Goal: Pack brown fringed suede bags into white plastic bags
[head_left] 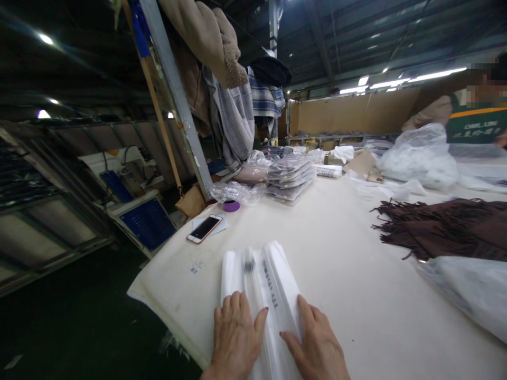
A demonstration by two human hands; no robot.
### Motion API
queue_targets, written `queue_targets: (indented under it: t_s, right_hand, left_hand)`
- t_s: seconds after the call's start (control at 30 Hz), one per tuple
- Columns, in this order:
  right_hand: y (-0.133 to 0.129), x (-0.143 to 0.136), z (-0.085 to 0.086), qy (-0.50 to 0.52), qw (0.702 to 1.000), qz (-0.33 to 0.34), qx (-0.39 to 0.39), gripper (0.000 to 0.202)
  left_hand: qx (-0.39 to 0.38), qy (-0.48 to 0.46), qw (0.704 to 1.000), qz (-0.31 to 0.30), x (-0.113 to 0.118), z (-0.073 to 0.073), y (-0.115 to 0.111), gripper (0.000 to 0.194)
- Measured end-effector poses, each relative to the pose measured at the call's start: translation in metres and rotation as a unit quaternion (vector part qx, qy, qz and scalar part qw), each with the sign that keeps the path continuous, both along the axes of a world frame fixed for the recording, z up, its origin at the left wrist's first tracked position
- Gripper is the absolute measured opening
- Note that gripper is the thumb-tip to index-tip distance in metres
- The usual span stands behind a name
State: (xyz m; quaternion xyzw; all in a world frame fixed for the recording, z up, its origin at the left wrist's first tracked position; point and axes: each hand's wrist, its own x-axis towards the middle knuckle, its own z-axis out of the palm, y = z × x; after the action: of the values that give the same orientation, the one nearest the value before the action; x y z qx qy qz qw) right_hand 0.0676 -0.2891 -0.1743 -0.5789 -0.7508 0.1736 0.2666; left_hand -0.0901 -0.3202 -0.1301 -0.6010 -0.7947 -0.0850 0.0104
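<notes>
A stack of white translucent plastic bags (257,274) with dark printing lies on the cloth-covered table (336,253), its sides curled up around a middle fold. On its left side rests my left hand (237,335), palm down, fingers pointing forward and thumb spread toward the middle. My right hand (317,343) lies against the right edge of the stack, its thumb apart from the fingers and over the plastic. Both hands touch the stack without closing round it.
A phone (205,229) and a purple tape roll (231,206) lie at the left edge. Packed flat items (290,179) are piled behind. Dark brown fringed cloth (443,227) and clear plastic (471,285) are at right. A person in green (477,124) stands at the far right.
</notes>
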Motion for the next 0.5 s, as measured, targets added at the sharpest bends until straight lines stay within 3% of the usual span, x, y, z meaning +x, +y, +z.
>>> queue_targets:
  t_s: [0.1, 0.2, 0.37, 0.5]
  right_hand:
    - [0.000, 0.002, -0.002, 0.031, 1.000, 0.000, 0.003, 0.055]
    - [0.009, 0.006, 0.000, 0.076, 0.994, 0.013, -0.078, 0.066]
    - [0.029, 0.009, 0.020, 0.134, 0.958, -0.043, -0.251, 0.089]
    - [0.036, 0.008, 0.032, 0.164, 0.932, -0.063, -0.317, 0.091]
  left_hand:
    - [-0.006, -0.022, 0.999, -0.032, 0.010, 0.001, 0.009, 0.053]
    - [-0.028, -0.013, 0.990, -0.141, 0.008, -0.002, 0.017, 0.052]
    - [-0.046, 0.056, 0.944, -0.323, -0.010, 0.000, 0.030, 0.028]
    - [-0.056, 0.085, 0.910, -0.401, -0.019, 0.007, 0.044, 0.018]
